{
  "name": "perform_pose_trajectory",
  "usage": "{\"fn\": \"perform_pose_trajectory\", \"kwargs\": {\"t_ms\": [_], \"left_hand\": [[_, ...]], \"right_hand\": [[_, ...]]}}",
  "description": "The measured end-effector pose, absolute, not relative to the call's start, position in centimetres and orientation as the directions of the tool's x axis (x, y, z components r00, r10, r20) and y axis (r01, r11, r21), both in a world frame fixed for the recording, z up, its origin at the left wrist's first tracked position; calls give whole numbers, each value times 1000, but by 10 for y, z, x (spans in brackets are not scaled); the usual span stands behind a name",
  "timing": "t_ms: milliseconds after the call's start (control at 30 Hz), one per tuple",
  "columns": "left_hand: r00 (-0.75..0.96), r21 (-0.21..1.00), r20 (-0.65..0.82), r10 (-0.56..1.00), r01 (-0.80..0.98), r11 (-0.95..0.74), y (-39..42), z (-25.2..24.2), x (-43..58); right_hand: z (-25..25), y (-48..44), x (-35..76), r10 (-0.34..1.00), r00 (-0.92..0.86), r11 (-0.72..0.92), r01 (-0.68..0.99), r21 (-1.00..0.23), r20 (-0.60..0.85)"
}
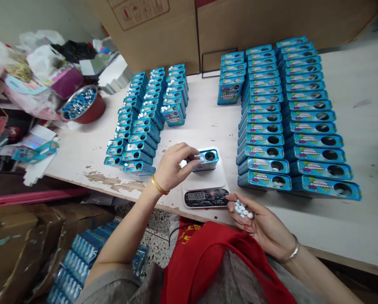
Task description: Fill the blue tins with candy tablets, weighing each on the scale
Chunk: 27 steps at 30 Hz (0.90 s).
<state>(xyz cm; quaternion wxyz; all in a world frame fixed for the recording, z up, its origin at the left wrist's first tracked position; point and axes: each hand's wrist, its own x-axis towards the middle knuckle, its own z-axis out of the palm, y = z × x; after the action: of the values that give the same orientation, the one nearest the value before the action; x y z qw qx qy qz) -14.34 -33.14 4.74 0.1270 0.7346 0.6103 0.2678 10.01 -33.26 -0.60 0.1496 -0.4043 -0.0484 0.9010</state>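
A blue candy tin (pixel 204 166) stands on the white digital scale (pixel 219 179), with a round dark opening at the right of its lid. My left hand (pixel 176 166) reaches over the tin's left end, thumb and fingers pinched together around a small white candy tablet (pixel 201 159) just at the lid. Part of the tin is hidden behind these fingers. Palm up, my right hand (pixel 255 217) is cupped around several white candy tablets (pixel 243 210), beside the scale's right front corner. The scale's display (pixel 197 196) is lit, seemingly with the digits 1555.
Rows of open blue tins (pixel 265 128) stand to the right. More tins (pixel 141 137), many with white tablets on top, stand at the left. A red bowl (pixel 92 110) holds small blue-wrapped pieces. Cardboard boxes (pixel 163 33) form a wall behind the table.
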Motion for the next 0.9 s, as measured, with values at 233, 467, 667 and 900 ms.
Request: {"fn": "perform_pose_trajectory", "kwargs": {"t_ms": [233, 467, 667, 900], "left_hand": [[62, 403, 124, 990, 909, -108, -329, 52, -136], [-42, 378, 68, 997, 926, 13, -323, 59, -123], [187, 481, 67, 980, 854, -196, -332, 74, -110], [231, 215, 4, 973, 950, -227, -286, 63, -151]], "right_hand": [[-1, -330, 89, 307, -651, -952, -203, -231, -694], [5, -327, 74, 304, -685, -951, -175, -255, -663], [11, -321, 61, 298, -747, -953, -272, -136, -595], [-9, -331, 63, 308, -729, -942, -143, -304, -611]]}}
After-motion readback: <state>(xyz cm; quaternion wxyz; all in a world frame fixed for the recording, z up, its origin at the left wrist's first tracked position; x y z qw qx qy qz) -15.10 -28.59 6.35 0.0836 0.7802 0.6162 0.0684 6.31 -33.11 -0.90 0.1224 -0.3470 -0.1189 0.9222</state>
